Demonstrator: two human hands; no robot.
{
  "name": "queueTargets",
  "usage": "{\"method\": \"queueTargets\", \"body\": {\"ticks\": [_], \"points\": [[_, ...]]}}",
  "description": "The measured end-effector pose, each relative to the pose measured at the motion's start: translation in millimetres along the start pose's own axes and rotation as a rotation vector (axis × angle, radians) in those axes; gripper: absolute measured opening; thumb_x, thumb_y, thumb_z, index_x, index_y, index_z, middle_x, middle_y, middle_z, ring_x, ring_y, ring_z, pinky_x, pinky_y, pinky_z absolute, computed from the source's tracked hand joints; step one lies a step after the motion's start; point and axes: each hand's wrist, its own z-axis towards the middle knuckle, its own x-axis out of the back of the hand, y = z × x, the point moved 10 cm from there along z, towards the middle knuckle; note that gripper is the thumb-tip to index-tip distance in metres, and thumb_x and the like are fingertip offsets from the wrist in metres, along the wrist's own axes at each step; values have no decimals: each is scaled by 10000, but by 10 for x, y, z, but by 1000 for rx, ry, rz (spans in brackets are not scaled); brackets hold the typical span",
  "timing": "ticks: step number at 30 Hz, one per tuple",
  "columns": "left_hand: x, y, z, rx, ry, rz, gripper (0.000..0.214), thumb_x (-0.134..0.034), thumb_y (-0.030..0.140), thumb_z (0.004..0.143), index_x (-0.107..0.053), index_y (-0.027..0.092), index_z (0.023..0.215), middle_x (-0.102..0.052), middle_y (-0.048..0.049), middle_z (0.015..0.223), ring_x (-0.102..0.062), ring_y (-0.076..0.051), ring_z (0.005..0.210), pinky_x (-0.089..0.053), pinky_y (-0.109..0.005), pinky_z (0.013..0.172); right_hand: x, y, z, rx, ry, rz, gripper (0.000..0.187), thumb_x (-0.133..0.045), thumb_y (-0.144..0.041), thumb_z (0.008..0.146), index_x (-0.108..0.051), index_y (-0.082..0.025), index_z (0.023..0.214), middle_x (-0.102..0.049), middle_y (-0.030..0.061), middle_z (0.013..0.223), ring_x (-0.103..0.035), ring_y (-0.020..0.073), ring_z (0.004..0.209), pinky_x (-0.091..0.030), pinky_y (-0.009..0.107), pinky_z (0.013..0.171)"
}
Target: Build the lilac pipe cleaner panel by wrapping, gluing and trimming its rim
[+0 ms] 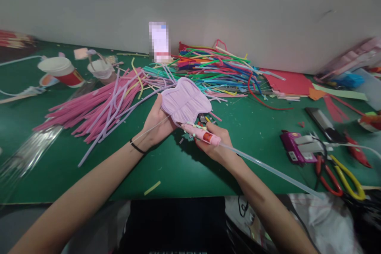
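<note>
My left hand [156, 124] grips a lilac butterfly-shaped piece made of pipe cleaners [184, 101], holding it tilted above the green table [166, 170]. My right hand [214, 146] is closed around a pink glue gun [201, 133] whose tip points at the lower edge of the lilac piece. A clear glue stick [268, 168] trails from the back of the gun toward the lower right. A black band circles my left wrist.
Pink and lilac pipe cleaners [98, 105] lie at left, a multicoloured heap [214, 67] behind. Paper cups [62, 70] stand at far left. Red paper sheets [288, 81], a purple device [293, 147], and red and yellow-handled scissors [342, 172] lie at right.
</note>
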Motion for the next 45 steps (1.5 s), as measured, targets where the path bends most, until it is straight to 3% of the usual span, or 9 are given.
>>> {"method": "queueTargets", "body": {"ticks": [14, 25, 33, 45], "points": [[47, 41, 3, 2, 9, -51, 683, -335, 608, 995, -431, 183, 1521, -585, -87, 1454, -424, -332, 1432, -318, -517, 1200, 15, 24, 8, -15, -23, -48, 280, -649, -294, 739, -388, -236, 655, -481, -53, 575, -394, 86, 492, -319, 226, 498], [69, 101, -7, -24, 29, -39, 692, -297, 601, 1007, -408, 165, 1531, -588, -90, 1450, -436, -311, 1427, -318, -488, 1202, 15, 21, 12, -8, -40, -83, 280, -642, -322, 741, -388, -236, 662, -485, -45, 581, -412, 90, 485, -324, 230, 493], [100, 139, -15, -27, 47, -42, 669, -361, 593, 997, -427, 183, 1522, -623, -79, 1412, -469, -295, 1406, -345, -456, 1192, 34, 27, 10, -2, -37, -103, 254, -637, -310, 739, -407, -236, 663, -506, -33, 586, -428, 96, 490, -334, 233, 501], [93, 190, -18, -51, 48, -53, 661, -353, 584, 1002, -422, 185, 1525, -610, -86, 1426, -460, -295, 1413, -354, -455, 1188, 21, 153, 1, -88, -67, -88, 244, -635, -370, 723, -439, -236, 668, -544, -19, 588, -430, 107, 492, -331, 237, 493]]}}
